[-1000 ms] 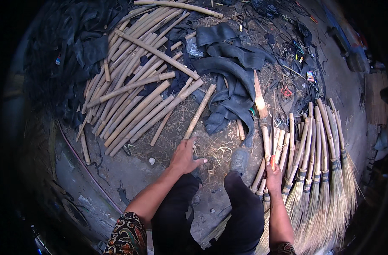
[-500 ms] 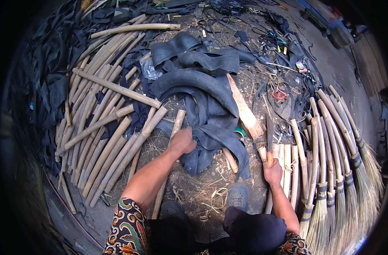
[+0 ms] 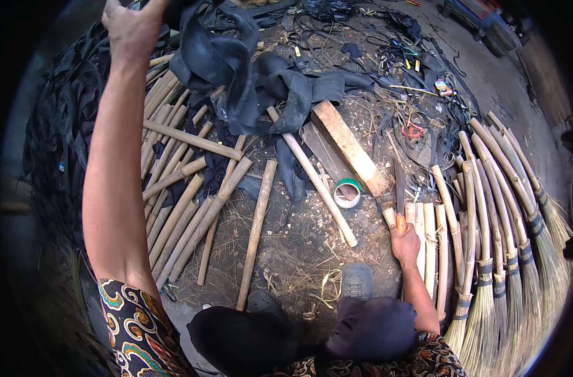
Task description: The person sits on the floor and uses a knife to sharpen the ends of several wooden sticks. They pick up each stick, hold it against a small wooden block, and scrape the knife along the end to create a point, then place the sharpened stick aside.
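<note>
High at the upper left, my left hand [image 3: 133, 25] is raised with its fingers closed on a black rubber inner tube [image 3: 218, 58]. The tube hangs in wide twisted folds down toward the middle of the ground. My right hand [image 3: 405, 245] grips a knife by its orange handle [image 3: 400, 222], with the dark blade [image 3: 399, 182] pointing away from me. Its fist is beside the tops of several short bamboo sticks [image 3: 430, 232]. Between my hands lie a loose bamboo stick [image 3: 316, 179], a squared wood block [image 3: 352, 151] and a green-edged tape roll [image 3: 347, 193].
A pile of bamboo sticks [image 3: 189, 232] lies at the left, beside heaped black rubber strips [image 3: 54, 125]. Finished-looking brooms [image 3: 481, 295] with bamboo handles line the right side. Scraps, a red ring-shaped item [image 3: 412, 130] and straw litter the ground. My shoes [image 3: 358, 281] are at the near edge.
My left hand has swung up and to the far left, lifting the rubber inner tube off the ground. The wood block, tape roll and loose stick are uncovered. My right hand keeps the knife.
</note>
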Action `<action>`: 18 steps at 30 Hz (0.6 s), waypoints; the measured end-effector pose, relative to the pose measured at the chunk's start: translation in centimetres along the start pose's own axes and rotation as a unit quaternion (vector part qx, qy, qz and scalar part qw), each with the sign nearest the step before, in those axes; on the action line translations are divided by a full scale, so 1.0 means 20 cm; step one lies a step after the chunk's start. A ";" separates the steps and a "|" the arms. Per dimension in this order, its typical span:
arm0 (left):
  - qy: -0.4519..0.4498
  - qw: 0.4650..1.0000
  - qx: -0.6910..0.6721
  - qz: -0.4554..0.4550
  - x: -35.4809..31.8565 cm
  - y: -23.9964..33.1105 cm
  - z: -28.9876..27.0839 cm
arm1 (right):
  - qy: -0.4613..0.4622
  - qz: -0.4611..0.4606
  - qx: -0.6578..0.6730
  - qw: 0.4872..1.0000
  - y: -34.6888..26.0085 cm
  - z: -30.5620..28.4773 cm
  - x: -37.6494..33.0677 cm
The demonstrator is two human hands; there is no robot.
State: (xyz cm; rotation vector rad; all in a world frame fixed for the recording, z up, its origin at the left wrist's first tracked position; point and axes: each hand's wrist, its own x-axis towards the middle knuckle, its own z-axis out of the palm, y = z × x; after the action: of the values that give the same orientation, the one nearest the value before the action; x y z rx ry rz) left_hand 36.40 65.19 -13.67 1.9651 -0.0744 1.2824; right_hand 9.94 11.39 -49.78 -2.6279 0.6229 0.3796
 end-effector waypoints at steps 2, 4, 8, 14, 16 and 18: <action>-0.146 0.965 0.163 0.147 -0.24 -0.06 0.05 | 0.004 0.005 0.000 1.000 -0.01 0.00 0.00; -0.186 0.974 0.124 -0.033 -0.65 -0.18 0.11 | 0.002 0.011 0.001 1.000 -0.02 0.00 0.00; -0.375 0.872 0.115 -0.294 -1.48 -0.28 0.04 | -0.019 0.005 -0.009 1.000 -0.03 -0.01 0.00; -0.617 0.626 0.320 -0.354 -2.17 -0.19 -0.36 | 0.057 -0.128 -0.086 0.986 -0.21 -0.16 -0.03; -0.619 0.622 0.335 -0.343 -2.28 -0.20 -0.45 | 0.125 -0.218 -0.074 0.965 -0.35 -0.20 0.00; -0.627 0.606 0.319 -0.371 -2.35 -0.24 -0.51 | 0.119 -0.301 -0.034 0.945 -0.51 -0.19 0.05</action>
State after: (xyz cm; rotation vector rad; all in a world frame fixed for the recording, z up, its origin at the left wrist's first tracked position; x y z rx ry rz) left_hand 7.66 58.81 -52.10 2.6271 0.5342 -0.8946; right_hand 16.40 17.69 -43.43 -2.7792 -0.1502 -0.1073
